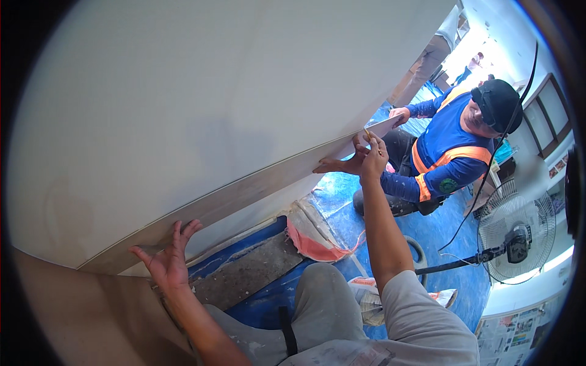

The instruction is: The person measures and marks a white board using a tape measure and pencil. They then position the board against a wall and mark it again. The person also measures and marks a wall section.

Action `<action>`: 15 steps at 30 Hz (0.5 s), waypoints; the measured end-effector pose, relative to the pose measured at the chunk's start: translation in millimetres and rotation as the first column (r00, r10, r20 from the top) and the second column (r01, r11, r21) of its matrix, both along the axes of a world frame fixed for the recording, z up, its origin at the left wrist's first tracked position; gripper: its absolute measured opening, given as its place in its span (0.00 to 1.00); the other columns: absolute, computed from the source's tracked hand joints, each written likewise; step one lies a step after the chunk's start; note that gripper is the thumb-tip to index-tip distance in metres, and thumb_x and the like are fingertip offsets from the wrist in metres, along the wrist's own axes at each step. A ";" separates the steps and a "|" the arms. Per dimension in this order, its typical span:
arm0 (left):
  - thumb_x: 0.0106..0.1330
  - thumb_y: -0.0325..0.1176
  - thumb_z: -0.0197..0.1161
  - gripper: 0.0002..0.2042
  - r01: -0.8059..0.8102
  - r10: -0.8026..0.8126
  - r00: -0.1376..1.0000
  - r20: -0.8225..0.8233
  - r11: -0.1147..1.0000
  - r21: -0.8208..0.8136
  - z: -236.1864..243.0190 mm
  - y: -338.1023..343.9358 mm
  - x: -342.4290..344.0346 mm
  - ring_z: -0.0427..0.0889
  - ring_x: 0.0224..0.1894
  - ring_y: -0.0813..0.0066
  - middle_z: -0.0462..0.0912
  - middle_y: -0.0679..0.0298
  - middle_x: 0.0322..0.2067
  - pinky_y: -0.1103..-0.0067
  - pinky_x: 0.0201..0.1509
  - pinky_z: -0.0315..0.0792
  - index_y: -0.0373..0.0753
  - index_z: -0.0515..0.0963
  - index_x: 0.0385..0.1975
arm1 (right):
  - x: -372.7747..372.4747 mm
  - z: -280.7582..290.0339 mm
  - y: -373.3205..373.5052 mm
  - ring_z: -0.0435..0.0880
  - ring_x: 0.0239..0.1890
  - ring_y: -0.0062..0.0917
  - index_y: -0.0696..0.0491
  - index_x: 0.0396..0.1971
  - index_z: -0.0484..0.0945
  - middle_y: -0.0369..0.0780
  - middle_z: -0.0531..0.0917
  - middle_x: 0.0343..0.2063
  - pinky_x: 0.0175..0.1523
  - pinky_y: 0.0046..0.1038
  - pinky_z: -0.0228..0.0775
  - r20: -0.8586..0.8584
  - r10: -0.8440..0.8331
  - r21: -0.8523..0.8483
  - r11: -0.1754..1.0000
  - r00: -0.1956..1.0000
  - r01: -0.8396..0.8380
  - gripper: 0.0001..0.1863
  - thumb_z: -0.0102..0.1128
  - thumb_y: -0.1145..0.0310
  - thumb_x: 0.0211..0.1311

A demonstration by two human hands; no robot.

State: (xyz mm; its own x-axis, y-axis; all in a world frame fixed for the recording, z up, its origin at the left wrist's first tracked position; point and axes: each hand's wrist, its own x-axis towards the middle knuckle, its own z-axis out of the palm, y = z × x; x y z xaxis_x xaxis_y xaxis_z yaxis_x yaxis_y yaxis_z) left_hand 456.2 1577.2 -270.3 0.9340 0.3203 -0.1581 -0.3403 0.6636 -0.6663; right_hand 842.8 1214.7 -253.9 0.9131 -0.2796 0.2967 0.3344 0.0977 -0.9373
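Note:
A long, narrow grey board (244, 193) lies along the pale wall (183, 97), running from the lower left up to the right. Its lower left part is supported by my left hand (166, 261), with thumb and fingers spread against its lower edge. Further right, my right hand (374, 157) is closed around a thin yellowish pencil (367, 131), held near the board's upper edge. A co-worker's hand (347, 163) steadies the board just beside my right hand. The co-worker's other hand (400, 116) grips the board's right end.
A co-worker (455, 137) in a blue shirt and orange vest crouches at right. Blue sheeting (339, 201) covers the floor. Below the board lie a grey plank (253, 268) and a torn red-and-white sack (311, 241). A fan (516, 235) and a hanging black cable (488, 168) are at right.

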 end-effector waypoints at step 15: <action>0.47 0.54 0.83 0.75 -0.023 0.023 1.000 -0.009 0.999 0.038 -6.3 0.9 -2.5 0.14 0.77 0.39 0.02 0.41 0.70 0.51 0.80 0.52 0.38 0.19 0.75 | -30.3 -9.6 12.2 0.85 0.30 0.20 0.56 0.58 0.79 0.40 0.86 0.49 0.36 0.18 0.77 -0.056 0.091 0.046 0.995 0.994 -0.089 0.16 0.52 0.68 0.77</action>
